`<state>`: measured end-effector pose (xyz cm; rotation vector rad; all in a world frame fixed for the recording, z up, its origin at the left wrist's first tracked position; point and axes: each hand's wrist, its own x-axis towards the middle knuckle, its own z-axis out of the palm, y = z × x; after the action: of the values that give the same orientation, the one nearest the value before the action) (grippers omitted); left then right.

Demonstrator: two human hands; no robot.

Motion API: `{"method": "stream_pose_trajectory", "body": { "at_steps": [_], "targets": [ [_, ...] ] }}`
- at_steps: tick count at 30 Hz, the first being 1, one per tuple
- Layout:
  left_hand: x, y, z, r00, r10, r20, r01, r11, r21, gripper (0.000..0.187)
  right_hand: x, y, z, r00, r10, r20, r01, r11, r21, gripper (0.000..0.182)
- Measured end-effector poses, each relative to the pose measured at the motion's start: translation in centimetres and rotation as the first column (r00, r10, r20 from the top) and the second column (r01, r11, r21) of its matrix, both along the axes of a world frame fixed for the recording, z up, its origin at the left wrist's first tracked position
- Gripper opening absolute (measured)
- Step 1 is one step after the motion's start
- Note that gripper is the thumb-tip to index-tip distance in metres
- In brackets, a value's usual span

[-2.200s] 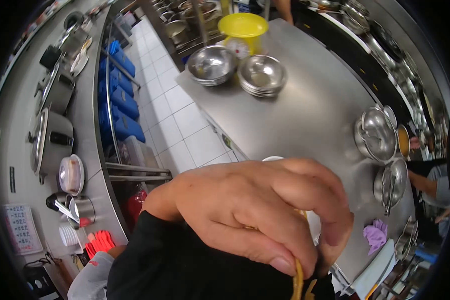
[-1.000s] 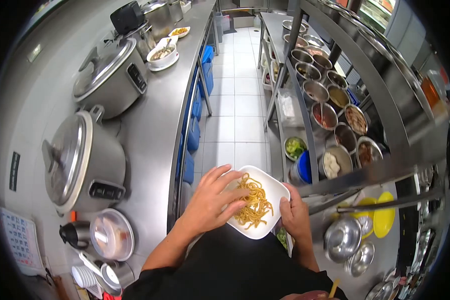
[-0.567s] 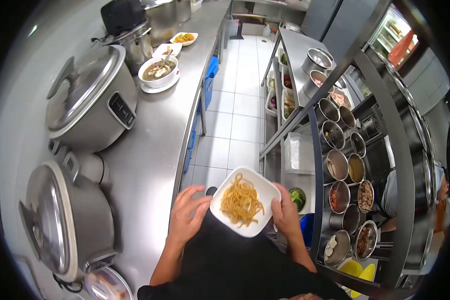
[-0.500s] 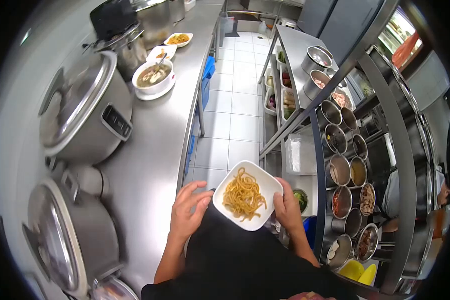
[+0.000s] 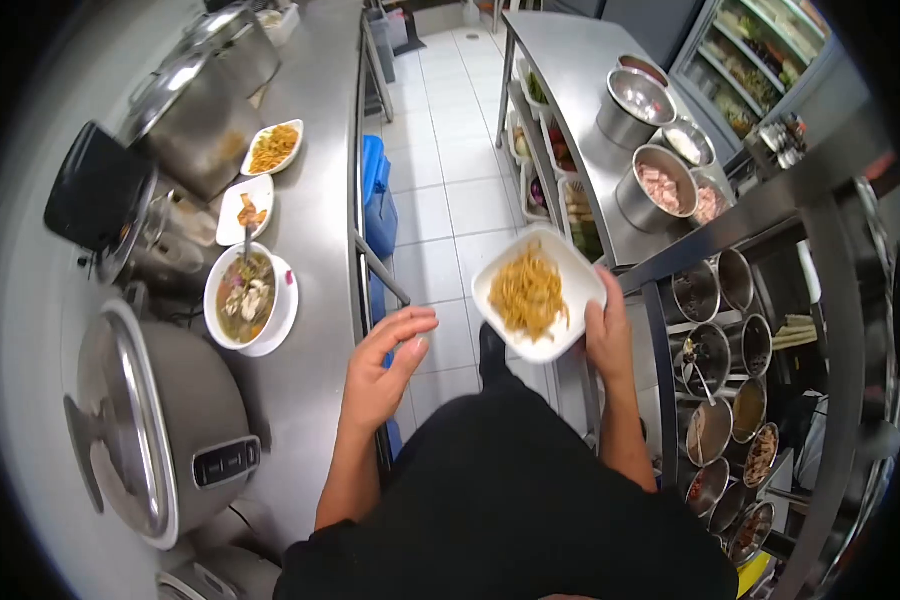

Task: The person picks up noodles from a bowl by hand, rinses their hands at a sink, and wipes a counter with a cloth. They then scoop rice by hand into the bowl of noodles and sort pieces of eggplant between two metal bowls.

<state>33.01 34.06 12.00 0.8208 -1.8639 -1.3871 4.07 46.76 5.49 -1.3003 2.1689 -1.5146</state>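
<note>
My right hand (image 5: 610, 328) grips the right edge of a white square bowl (image 5: 488, 262) with brown noodles (image 5: 530, 292) in it, held over the aisle. To the left of the bowl, apart from it, my left hand (image 5: 382, 368) is raised and empty, its fingers apart. On the steel counter (image 5: 310, 200) at the left stands a white soup bowl (image 5: 214, 318) with a spoon in it, on a white plate (image 5: 282, 330). Behind it are a white dish (image 5: 232, 212) with a few food pieces and another dish (image 5: 292, 150) with noodles.
Rice cookers (image 5: 205, 400) and large steel pots (image 5: 205, 120) line the left counter. Blue bins (image 5: 378, 215) stand beneath it. On the right are a steel table (image 5: 570, 60) with pots of meat (image 5: 660, 190), a metal rack frame (image 5: 820, 240) and several steel food containers (image 5: 708, 430).
The view has moved forward along the aisle, so the soup bowl and dishes appear nearer. The noodle bowl sits higher and farther right, farther from my left hand.
</note>
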Motion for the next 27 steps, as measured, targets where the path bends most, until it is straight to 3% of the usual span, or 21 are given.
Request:
{"method": "stream_pose_trajectory", "body": {
  "at_steps": [2, 4, 8, 12, 16, 18, 23, 27],
  "targets": [
    [-2.7, -3.0, -0.9, 0.998, -0.042, 0.039, 0.040, 0.998, 0.049, 0.023, -2.7, -4.7, 0.0, 0.948, -0.048, 0.314, 0.030, 0.998, 0.063, 0.047],
    [-6.2, -7.1, -1.0, 0.995, -0.080, 0.058, 0.075, 0.994, 0.079, 0.023, -6.1, -10.1, -0.7, 0.888, -0.079, 0.453, 0.054, 0.996, 0.066, 0.049],
    [-11.4, -14.8, 0.7, 0.952, -0.193, 0.236, 0.209, 0.977, -0.041, 0.025, -12.0, -20.1, -0.5, 0.866, -0.118, 0.487, 0.085, 0.992, 0.089, 0.052],
    [-14.1, -21.7, 0.6, 0.978, -0.034, 0.207, 0.049, 0.996, -0.071, 0.025, -17.2, -30.2, -1.7, 0.850, -0.177, 0.496, 0.143, 0.984, 0.106, 0.053],
    [-16.3, -29.3, -1.5, 0.982, -0.016, 0.190, 0.003, 0.998, 0.070, 0.024, -23.5, -38.9, -3.7, 0.854, -0.289, 0.432, 0.261, 0.957, 0.125, 0.053],
    [-17.6, -34.5, -2.6, 0.980, -0.015, 0.197, 0.003, 0.998, 0.060, 0.024, -27.1, -42.9, -4.9, 0.835, -0.358, 0.417, 0.350, 0.932, 0.100, 0.056],
    [-21.5, -48.9, -2.3, 0.995, -0.032, 0.095, 0.018, 0.989, 0.145, 0.025, -35.2, -49.6, -6.8, 0.692, -0.598, 0.405, 0.598, 0.788, 0.143, 0.059],
    [-25.7, -60.6, 0.3, 0.985, -0.161, 0.058, 0.151, 0.977, 0.153, 0.026, -40.2, -53.1, -8.5, 0.488, -0.675, 0.554, 0.721, 0.669, 0.180, 0.062]
  ]
}}
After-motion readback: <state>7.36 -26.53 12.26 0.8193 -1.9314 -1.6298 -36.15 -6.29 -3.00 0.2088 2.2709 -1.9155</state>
